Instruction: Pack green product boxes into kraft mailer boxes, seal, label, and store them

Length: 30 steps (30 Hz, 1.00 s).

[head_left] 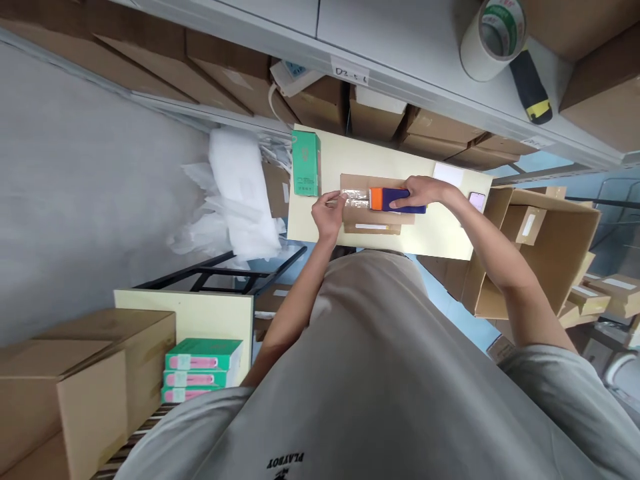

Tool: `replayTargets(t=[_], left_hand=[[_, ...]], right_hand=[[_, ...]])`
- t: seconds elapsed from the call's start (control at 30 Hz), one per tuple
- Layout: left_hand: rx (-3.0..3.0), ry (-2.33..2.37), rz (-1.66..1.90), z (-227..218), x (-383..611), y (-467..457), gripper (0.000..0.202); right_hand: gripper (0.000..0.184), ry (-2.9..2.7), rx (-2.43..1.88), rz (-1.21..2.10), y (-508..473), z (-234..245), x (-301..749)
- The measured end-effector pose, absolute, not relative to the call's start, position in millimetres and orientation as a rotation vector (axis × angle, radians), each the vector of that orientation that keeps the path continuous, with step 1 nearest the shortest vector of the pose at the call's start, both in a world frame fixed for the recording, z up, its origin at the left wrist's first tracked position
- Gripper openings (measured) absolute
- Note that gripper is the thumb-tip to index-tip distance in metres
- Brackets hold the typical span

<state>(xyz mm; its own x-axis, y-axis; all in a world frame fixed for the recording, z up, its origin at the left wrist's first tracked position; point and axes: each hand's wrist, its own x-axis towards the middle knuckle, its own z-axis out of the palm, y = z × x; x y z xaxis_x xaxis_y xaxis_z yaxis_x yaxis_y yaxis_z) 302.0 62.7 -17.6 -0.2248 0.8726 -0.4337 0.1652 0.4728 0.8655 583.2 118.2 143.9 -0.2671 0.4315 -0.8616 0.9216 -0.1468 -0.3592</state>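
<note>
A flat brown cardboard box (364,217) lies on the cream table (335,150). My right hand (420,193) is closed around a blue and orange tape dispenser (391,200) held over the box. From the dispenser's orange end a strip of clear tape (357,198) runs left across the cardboard. At the strip's left end my left hand (329,212) has its fingers pinched together by the box edge. Whether those fingertips grip the tape or press it down is too small to tell. A green box (305,163) stands just beyond my left hand.
A phone (477,201) and a white paper (449,174) lie at the table's right. Bubble wrap (243,193) hangs off to the left. An open carton (535,253) stands right; stacked green boxes (200,363) sit lower left. The shelf (395,47) above holds a tape roll (493,40).
</note>
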Motion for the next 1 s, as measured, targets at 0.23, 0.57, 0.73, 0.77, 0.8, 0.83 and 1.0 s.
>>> replayTargets(t=[0.23, 0.57, 0.73, 0.77, 0.8, 0.83, 1.0], left_hand=[[0.867, 1.723, 0.867, -24.7, 302.7, 59.9, 0.027], [0.884, 1.727, 0.882, -26.6, 305.2, 58.9, 0.026], [0.947, 1.723, 0.936, -21.0, 307.4, 55.5, 0.020], [0.943, 1.716, 0.943, -19.7, 307.7, 55.2, 0.020], [0.936, 1.708, 0.946, -18.5, 307.9, 55.1, 0.020], [0.928, 1.701, 0.947, -17.5, 308.1, 55.1, 0.020], [0.939, 1.700, 0.953, -15.5, 308.1, 54.9, 0.016]], right_hand=[[0.077, 1.726, 1.545, -1.287, 111.1, 134.0, 582.7], [0.076, 1.772, 1.553, -1.318, 108.0, 131.6, 584.9], [0.079, 1.764, 1.540, -1.289, 108.9, 131.4, 585.3], [0.080, 1.764, 1.541, -1.291, 109.2, 131.2, 585.6], [0.080, 1.768, 1.543, -1.295, 109.5, 130.9, 585.9], [0.080, 1.771, 1.543, -1.302, 109.6, 130.6, 586.3], [0.078, 1.763, 1.535, -1.345, 109.8, 130.6, 587.4]])
